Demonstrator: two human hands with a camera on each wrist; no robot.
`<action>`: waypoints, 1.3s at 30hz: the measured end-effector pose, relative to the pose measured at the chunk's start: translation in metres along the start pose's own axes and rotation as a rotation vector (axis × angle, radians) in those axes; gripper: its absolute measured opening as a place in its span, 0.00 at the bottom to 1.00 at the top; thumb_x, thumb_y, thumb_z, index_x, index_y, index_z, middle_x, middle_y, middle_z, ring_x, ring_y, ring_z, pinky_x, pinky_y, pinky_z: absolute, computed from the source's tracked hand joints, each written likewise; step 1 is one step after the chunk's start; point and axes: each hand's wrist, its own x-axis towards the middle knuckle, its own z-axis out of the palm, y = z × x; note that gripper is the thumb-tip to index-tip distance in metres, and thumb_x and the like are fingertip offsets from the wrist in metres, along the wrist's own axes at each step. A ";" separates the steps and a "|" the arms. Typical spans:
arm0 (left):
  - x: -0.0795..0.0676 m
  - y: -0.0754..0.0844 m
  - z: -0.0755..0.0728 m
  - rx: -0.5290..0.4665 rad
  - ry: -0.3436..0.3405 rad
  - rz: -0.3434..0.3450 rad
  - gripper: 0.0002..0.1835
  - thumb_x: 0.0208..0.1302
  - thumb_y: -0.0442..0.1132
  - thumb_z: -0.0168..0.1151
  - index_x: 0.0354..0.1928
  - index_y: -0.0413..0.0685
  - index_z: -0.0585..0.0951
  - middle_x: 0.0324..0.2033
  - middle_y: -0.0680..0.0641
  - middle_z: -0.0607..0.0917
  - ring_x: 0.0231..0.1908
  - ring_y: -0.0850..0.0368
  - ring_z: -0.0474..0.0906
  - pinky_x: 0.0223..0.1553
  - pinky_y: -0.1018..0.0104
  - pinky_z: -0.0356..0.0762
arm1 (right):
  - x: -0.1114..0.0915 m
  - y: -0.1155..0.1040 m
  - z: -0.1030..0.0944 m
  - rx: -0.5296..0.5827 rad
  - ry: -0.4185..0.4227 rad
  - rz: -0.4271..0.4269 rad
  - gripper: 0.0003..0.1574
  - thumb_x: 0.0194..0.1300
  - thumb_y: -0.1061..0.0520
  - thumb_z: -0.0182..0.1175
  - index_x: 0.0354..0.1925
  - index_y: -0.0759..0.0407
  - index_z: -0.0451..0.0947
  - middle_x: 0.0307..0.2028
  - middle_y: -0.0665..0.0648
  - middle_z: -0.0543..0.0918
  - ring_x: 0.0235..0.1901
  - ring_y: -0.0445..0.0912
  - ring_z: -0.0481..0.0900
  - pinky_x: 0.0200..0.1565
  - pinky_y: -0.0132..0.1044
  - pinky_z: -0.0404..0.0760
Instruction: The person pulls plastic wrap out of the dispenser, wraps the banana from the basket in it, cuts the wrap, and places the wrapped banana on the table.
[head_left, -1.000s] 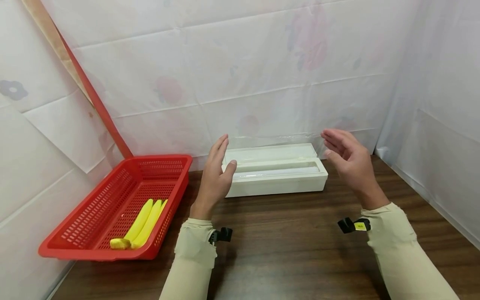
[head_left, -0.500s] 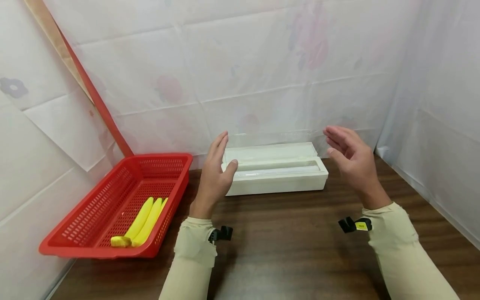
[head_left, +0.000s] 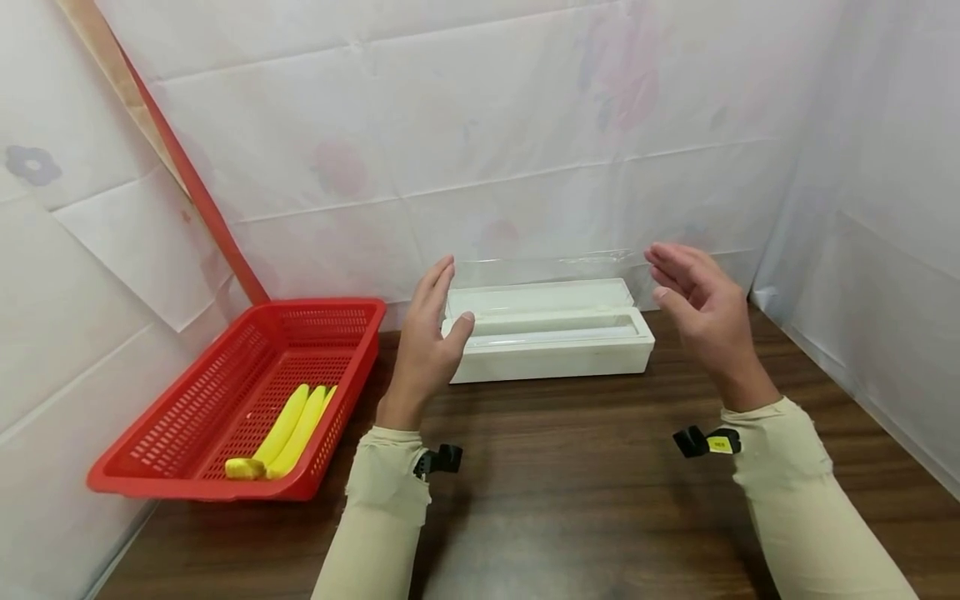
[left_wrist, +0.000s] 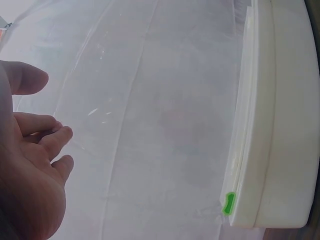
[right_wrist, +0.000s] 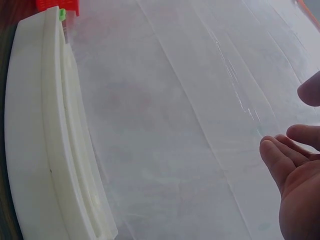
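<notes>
Head view, read from left to right: at the lower left of the frame a red perforated basket point(head_left: 232, 400) sits on a dark wooden tabletop point(head_left: 570, 492), with long yellow pieces point(head_left: 288, 433) lying inside it near its front right corner. Right of the basket, the left hand point(head_left: 429, 342) is raised just left of centre, fingers straight and pointing up, thumb bent inward beside the left end of a white cling film dispenser box point(head_left: 551, 333). The box lies lengthwise at the centre of the frame against a white sheet-covered wall point(head_left: 480, 125), its lid open. A sheet of clear film point(head_left: 547, 268) rises from the box, its top edge stretching between the two hands at fingertip height. The right hand point(head_left: 701, 312) is raised right of centre, above and beside the box's right end, fingers loosely extended, thumb bent under them. Both forearms wear beige sleeves point(head_left: 787, 492).

Left wrist view: relaxed fingers point(left_wrist: 47, 135) lie at the corner of the film point(left_wrist: 150, 125), though whether they pinch it cannot be told; a small green tab point(left_wrist: 229, 204) sits on the box point(left_wrist: 280, 115) at lower right.

Right wrist view: the fingertips point(right_wrist: 280, 150) lie at the film's edge point(right_wrist: 240, 100), grip equally unclear.
</notes>
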 end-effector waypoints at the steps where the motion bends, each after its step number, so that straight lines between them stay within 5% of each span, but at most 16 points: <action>1: 0.000 0.000 0.000 0.002 -0.004 0.001 0.35 0.64 0.33 0.55 0.74 0.38 0.63 0.74 0.51 0.63 0.72 0.58 0.58 0.68 0.53 0.62 | 0.000 0.000 0.000 0.002 0.001 0.000 0.28 0.64 0.78 0.54 0.63 0.78 0.70 0.59 0.69 0.73 0.63 0.53 0.74 0.62 0.35 0.71; 15: 0.007 0.001 -0.006 0.027 -0.010 0.009 0.35 0.65 0.34 0.55 0.74 0.40 0.64 0.74 0.52 0.63 0.72 0.58 0.57 0.70 0.54 0.59 | 0.011 -0.001 0.002 0.014 0.004 -0.014 0.27 0.64 0.77 0.54 0.62 0.79 0.71 0.57 0.70 0.74 0.62 0.56 0.75 0.62 0.36 0.72; 39: 0.022 -0.011 -0.015 0.030 -0.028 -0.004 0.34 0.65 0.32 0.57 0.74 0.39 0.64 0.74 0.51 0.64 0.72 0.58 0.57 0.70 0.54 0.58 | 0.026 0.003 0.007 -0.191 -0.018 0.068 0.28 0.67 0.71 0.57 0.65 0.71 0.72 0.60 0.64 0.75 0.62 0.53 0.75 0.61 0.34 0.72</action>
